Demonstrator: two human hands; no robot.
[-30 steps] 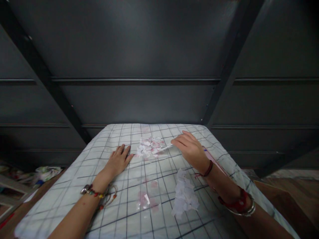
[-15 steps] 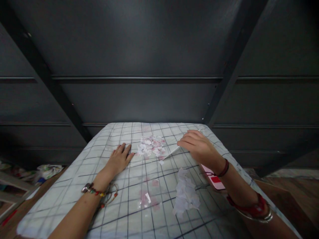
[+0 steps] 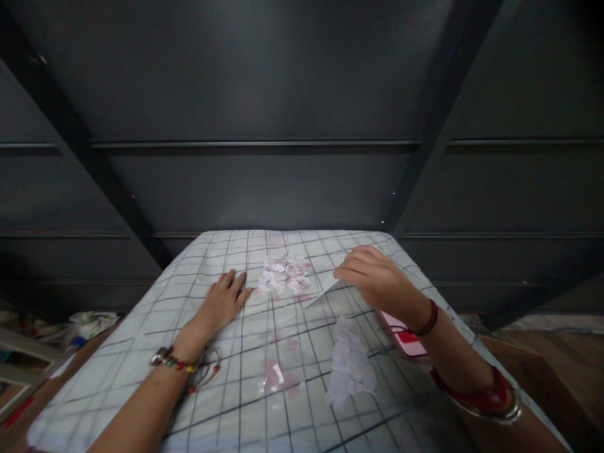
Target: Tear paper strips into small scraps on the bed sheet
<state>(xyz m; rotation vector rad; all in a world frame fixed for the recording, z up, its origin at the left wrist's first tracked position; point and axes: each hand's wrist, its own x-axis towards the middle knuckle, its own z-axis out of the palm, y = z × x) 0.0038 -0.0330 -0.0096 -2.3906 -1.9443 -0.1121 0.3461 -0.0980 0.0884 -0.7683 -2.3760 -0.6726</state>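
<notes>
My left hand (image 3: 223, 299) lies flat on the checked cloth, fingers apart, just left of a heap of torn white and pinkish paper scraps (image 3: 283, 274). Pinched in my right hand (image 3: 368, 272) is a thin white sheet of paper (image 3: 325, 290), slanting down to the left. Its low edge meets the cloth near the right side of the heap, and the fingers hide its upper part. Closer to me is a second pile of white paper scraps (image 3: 350, 365). Left of it are a clear plastic piece with pink patches (image 3: 271, 377) and a small white scrap on it.
A pink phone-like object (image 3: 406, 340) lies partly under my right forearm. The white checked cloth (image 3: 212, 402) covers the table, which meets a dark panelled wall (image 3: 264, 189) behind. At left stand a pale wooden frame (image 3: 28, 352) and some clutter on the floor.
The white sheet has tilted to show more of its face. A small scrap seen at its tip earlier no longer shows there. My left hand stays in place; the view has shifted slightly.
</notes>
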